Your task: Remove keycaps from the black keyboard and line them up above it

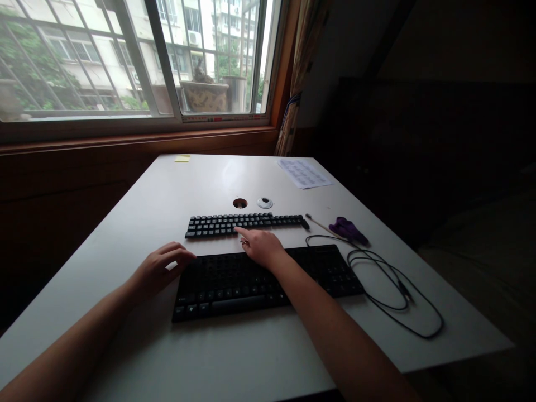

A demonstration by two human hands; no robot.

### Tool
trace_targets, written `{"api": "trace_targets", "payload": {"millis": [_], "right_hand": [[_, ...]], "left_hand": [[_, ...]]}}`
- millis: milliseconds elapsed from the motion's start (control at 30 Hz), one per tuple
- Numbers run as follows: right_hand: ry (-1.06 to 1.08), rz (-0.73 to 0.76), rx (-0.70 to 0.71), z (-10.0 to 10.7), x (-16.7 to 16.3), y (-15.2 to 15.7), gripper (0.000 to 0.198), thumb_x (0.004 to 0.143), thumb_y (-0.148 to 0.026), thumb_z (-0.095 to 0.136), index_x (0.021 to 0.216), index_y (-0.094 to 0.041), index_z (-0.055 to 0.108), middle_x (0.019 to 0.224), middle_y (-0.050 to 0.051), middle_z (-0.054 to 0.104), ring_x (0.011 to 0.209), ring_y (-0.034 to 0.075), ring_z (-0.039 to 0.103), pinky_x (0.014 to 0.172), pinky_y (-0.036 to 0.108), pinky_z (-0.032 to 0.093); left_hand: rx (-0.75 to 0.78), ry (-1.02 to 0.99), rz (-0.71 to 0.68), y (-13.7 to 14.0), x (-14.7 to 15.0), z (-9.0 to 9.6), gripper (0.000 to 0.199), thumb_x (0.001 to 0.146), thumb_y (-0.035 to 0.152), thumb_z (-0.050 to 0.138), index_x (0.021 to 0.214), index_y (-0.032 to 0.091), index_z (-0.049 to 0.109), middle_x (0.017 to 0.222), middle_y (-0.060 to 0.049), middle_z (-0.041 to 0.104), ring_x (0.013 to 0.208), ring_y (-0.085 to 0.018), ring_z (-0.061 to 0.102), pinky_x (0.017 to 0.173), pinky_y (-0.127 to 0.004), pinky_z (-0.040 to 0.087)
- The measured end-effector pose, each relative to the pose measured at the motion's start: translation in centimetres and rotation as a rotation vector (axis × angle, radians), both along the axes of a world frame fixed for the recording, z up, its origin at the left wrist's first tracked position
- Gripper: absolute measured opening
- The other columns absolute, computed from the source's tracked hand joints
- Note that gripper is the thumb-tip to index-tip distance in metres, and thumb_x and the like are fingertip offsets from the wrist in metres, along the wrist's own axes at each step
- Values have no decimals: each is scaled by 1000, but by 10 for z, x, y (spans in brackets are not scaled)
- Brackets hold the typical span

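Observation:
A black keyboard (247, 301) lies on the white table, with bare key positions across its upper area and keycaps still on the lower rows and right side. Beyond it, loose black keycaps (218, 224) are lined up in rows. My left hand (165, 261) rests by the keyboard's upper left corner, fingers loosely bent and thumb apart, fingertips at the edge. Over the keyboard's upper middle, my right hand (263, 247) stretches its index finger to a keycap in the nearest row. A small shiny item shows at its fingers; I cannot tell what it is.
A black cable (422, 336) loops on the right of the table (138, 223). Near it lie a thin brush (322, 225) and a purple cloth (349, 230). Farther back are a round hole (240, 204), its cover (264, 203), printed paper (305, 173) and yellow notes (182, 159).

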State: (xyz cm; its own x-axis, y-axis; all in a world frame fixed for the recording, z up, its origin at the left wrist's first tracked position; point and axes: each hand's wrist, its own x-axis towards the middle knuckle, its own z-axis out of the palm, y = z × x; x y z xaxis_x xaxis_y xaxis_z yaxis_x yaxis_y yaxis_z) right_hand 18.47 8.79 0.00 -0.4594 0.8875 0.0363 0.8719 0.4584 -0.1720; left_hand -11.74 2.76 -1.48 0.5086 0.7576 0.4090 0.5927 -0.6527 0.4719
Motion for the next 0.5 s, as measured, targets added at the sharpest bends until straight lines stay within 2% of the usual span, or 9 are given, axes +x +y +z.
{"api": "trace_targets", "payload": {"millis": [333,500], "right_hand": [[-22,-13,-34,1,-2,0,51,95,-33,43,145,-38,41,125,1,67,103,21,65,84,31,46],[14,28,-21,-1,-2,1,52,94,-33,44,146,-39,39,123,-1,68,103,22,65,83,32,46]], "left_hand": [[2,7,-7,1,-1,-2,17,94,23,54,103,20,67,94,-7,65,83,-15,62,73,-25,53],[-14,21,0,0,-1,-2,15,94,21,54,103,20,67,94,-6,64,84,-15,61,74,-26,51]]}}
